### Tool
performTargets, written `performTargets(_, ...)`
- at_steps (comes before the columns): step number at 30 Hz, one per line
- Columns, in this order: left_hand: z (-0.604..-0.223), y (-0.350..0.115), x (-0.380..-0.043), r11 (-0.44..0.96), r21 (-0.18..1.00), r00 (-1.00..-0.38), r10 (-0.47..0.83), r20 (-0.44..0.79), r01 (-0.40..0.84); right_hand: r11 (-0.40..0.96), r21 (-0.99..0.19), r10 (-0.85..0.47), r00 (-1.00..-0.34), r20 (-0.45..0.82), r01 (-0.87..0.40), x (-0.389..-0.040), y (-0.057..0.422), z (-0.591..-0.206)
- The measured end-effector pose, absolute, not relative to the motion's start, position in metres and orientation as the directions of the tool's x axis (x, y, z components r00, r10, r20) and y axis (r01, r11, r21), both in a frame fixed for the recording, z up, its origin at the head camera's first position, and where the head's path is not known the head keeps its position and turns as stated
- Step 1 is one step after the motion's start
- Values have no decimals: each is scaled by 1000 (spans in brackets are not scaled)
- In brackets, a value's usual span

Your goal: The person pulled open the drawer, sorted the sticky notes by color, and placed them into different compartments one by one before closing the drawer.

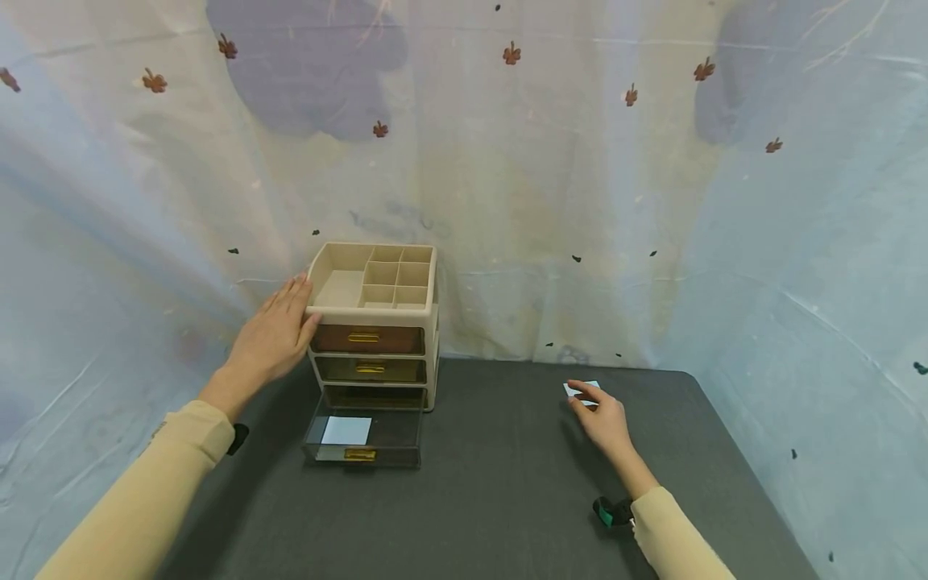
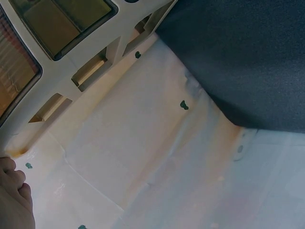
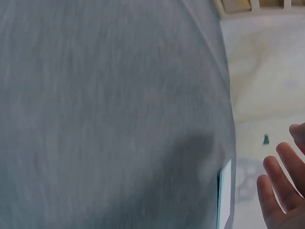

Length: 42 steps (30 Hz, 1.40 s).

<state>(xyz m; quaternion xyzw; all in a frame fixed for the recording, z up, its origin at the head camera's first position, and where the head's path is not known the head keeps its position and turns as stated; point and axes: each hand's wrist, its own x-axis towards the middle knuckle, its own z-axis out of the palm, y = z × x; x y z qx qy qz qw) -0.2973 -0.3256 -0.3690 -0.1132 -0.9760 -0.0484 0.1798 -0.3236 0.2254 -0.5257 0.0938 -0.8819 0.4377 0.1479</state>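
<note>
A cream desktop organizer point(image 1: 429, 316) with three drawers stands at the left of the table. My left hand point(image 1: 274, 330) rests against its upper left side, fingers straight and thumb at the front edge; the left wrist view catches some of that hand's fingers point(image 2: 16, 191) by the organizer's corner. The clear bottom drawer point(image 1: 395, 435) is pulled out, with a pale blue paper square point(image 1: 346, 430) in it. On the right, my right hand point(image 1: 603, 417) hovers with parted fingers over a thin light-blue pad point(image 3: 226, 195), partly hidden beneath it in the head view.
The dark grey table point(image 1: 500, 483) carries the organizer and the pad. A patterned curtain point(image 1: 500, 201) hangs right behind its back edge and along both sides. The organizer's top tray point(image 1: 341, 286) has several compartments, and the two upper drawers point(image 1: 370, 354) are closed.
</note>
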Motion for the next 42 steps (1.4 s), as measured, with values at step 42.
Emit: performTargets(42, -367, -325, -297, 974, 48, -920, 192, 341, 221, 893, -432, -76, -989, 127, -125, -359, 273, -539)
